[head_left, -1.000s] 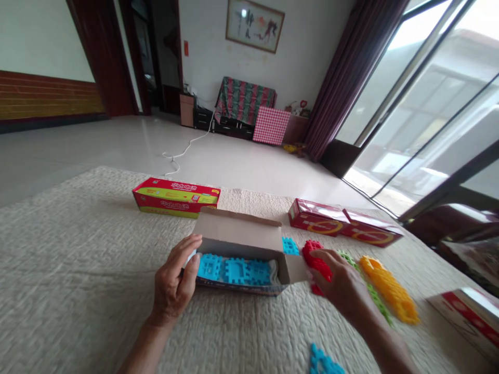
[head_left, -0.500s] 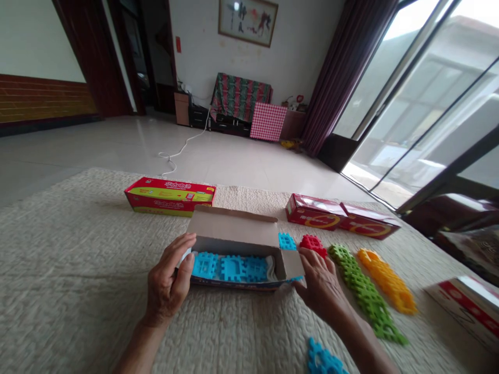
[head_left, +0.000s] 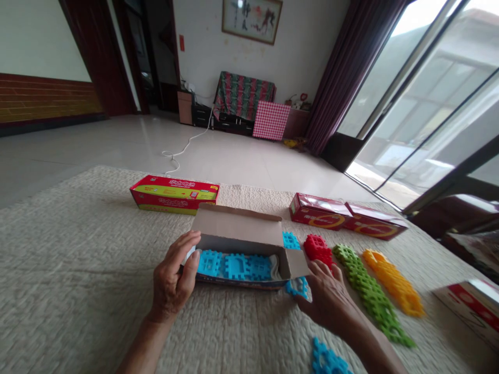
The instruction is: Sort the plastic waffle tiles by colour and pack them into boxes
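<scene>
An open cardboard box [head_left: 241, 285] lies in front of me with its lid flap tipped back. Inside are several light-blue plastic interlocking blocks [head_left: 236, 266] in a row, with a crumpled whitish piece at the right end. My left hand [head_left: 175, 278] grips the box's left end between thumb and fingers. Just beyond the right end flap [head_left: 298, 263] is my right hand [head_left: 329, 291], thumb and fingers apart, beside a blue block [head_left: 297, 286] on the mat. Whether its fingertips touch the flap or block is unclear. A red block stack [head_left: 317, 248] lies past those fingers.
On the quilted mat [head_left: 97, 270], green [head_left: 372, 293] and orange blocks [head_left: 393, 283] form rows at right. Another blue block [head_left: 329, 358] sits near me. A red-yellow box [head_left: 175, 196], two dark-red boxes [head_left: 319, 212] and a white-red box [head_left: 471, 306] stand around.
My right hand has drawn slightly back from the end flap, and more of the blue block beside it shows. My left hand keeps its hold. The whole view has shifted a little.
</scene>
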`<state>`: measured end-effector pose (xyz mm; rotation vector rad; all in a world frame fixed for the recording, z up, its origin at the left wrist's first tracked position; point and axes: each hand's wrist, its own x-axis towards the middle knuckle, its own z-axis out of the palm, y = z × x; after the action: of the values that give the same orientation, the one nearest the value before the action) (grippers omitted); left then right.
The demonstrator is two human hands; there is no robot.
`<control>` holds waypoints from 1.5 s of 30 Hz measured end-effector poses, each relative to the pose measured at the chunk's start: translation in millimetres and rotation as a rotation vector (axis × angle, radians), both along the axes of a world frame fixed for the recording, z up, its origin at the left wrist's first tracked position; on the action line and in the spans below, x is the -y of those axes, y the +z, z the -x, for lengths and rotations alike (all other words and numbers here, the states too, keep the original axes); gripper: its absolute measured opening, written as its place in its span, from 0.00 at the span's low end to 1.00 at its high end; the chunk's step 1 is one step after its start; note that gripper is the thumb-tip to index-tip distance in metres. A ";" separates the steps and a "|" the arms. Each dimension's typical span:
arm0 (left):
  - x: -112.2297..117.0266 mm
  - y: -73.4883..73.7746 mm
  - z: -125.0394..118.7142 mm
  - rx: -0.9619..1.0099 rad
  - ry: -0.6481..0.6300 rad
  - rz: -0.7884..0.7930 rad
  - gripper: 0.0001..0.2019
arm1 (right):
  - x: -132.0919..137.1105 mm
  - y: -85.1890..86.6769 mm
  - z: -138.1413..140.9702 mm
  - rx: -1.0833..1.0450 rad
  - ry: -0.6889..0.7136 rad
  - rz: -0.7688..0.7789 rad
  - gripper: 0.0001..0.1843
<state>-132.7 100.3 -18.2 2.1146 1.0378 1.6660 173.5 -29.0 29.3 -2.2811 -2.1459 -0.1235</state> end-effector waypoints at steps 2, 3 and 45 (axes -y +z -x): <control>0.0 0.4 -0.5 -0.001 0.003 0.003 0.15 | 2.1 0.6 2.6 -0.019 0.009 0.051 0.11; 0.2 0.6 -0.6 0.000 0.005 0.004 0.15 | 2.1 1.1 4.4 -0.027 0.014 0.070 0.10; 0.9 -1.0 0.7 -0.004 0.008 -0.027 0.15 | -14.8 30.2 -26.2 -0.095 -0.069 -0.263 0.13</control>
<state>-133.5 99.4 -19.2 2.1344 1.0318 1.6887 199.6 -14.1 59.5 -2.1647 -1.8806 -0.2735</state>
